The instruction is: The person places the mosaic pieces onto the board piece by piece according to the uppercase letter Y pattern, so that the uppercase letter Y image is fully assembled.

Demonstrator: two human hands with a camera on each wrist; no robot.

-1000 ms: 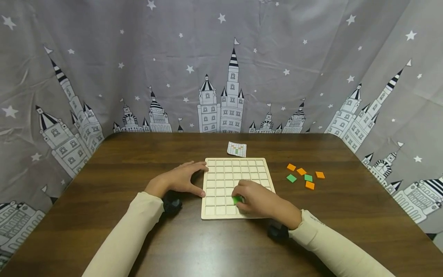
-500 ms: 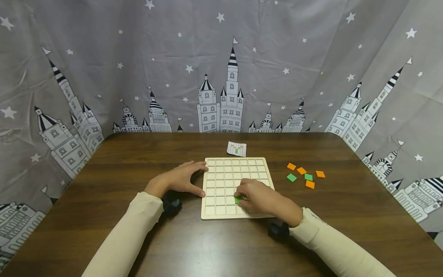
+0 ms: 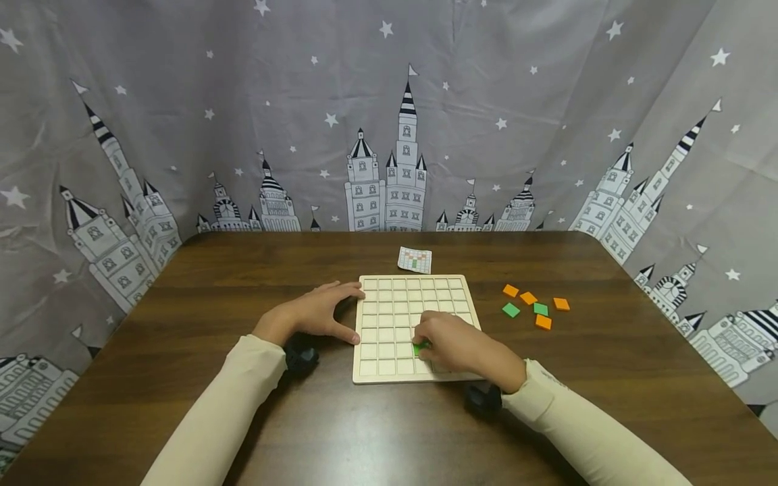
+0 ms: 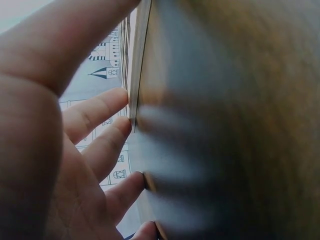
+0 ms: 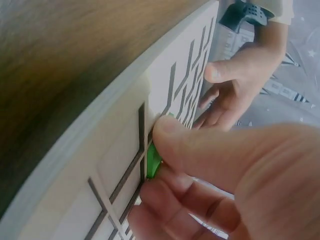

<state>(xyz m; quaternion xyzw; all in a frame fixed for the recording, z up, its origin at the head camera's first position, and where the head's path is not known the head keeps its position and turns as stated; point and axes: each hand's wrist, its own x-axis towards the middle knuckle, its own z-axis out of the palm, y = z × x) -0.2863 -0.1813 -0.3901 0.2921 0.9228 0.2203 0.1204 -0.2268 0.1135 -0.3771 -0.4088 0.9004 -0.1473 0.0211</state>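
Free tabletop (image 3: 489,310) between board (image 3: 385,320) and loose tiles (image 3: 540,309).

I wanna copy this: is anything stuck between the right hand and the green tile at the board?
No, nothing visible: the right hand pinches the green tile directly, down at the board.

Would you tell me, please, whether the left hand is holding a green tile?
No, the left hand merely touches the edge of the board.
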